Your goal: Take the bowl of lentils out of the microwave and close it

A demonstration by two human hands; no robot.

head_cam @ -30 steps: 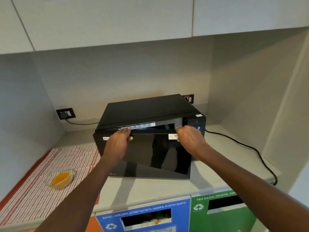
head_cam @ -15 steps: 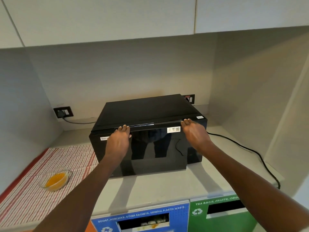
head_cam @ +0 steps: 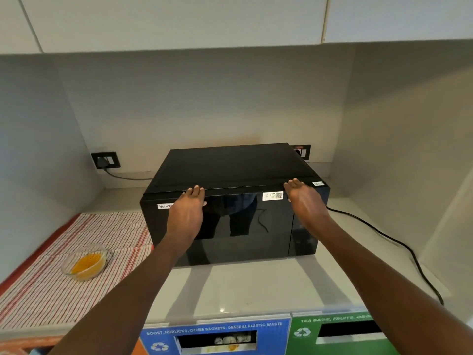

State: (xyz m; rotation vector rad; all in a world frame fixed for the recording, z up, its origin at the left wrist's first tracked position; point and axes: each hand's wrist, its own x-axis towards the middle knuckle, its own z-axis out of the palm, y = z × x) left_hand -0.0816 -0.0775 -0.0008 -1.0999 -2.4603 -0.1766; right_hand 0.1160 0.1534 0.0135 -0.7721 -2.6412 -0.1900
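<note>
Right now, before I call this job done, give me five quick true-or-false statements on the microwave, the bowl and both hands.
1. The microwave door is shut. True.
2. The glass bowl of lentils sits inside the microwave. False: it rests on the striped cloth, left of the microwave.
3. Both hands lie flat on the door's upper edge. True: left hand, right hand.
4. The right hand grips the black power cord. False: the cord lies untouched on the counter.
5. The bowl is empty. False: it holds orange-yellow lentils.
</note>
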